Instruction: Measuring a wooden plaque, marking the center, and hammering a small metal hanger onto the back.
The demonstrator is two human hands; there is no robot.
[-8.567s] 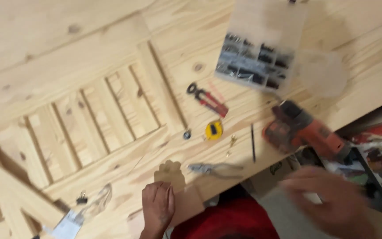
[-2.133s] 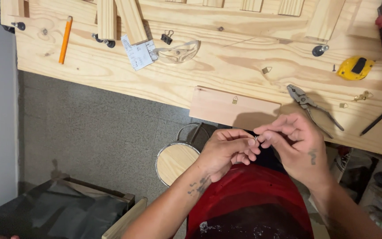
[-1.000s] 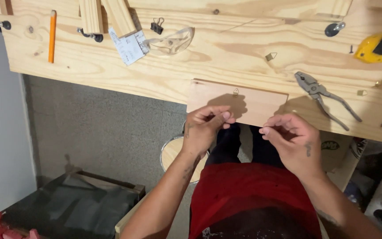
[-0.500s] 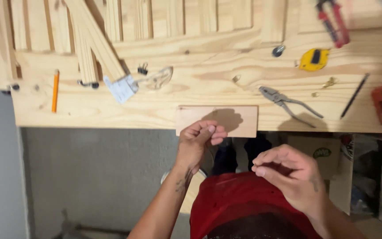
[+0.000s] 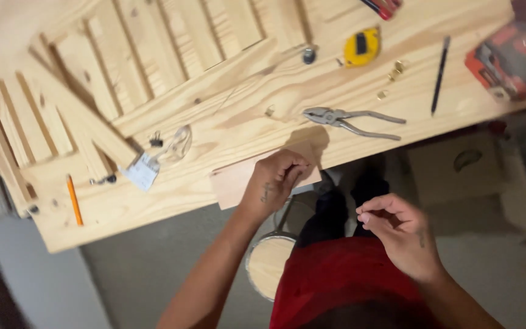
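My left hand [image 5: 275, 180] is curled over the right end of a small flat wooden board [image 5: 232, 183] that overhangs the front edge of the pine workbench [image 5: 238, 122]. Its fingers are closed on the board. Below the bench edge, my right hand [image 5: 397, 234] hovers over my lap with thumb and fingertips pinched together. I cannot make out anything between them. Grey pliers [image 5: 351, 119] lie on the bench just right of my left hand.
A slatted wooden frame [image 5: 153, 61] fills the bench's left and back. Also on the bench are a yellow tape measure [image 5: 360, 47], black pencil [image 5: 439, 76], red drill [image 5: 512, 61], orange pencil [image 5: 74, 200], clear safety glasses [image 5: 175, 146] and small brass parts [image 5: 394, 70]. A round stool [image 5: 269, 265] stands below.
My hands were pinched together over my lap. They have since parted: the left went up onto the small board at the bench edge and the right stayed low. The view swung right.
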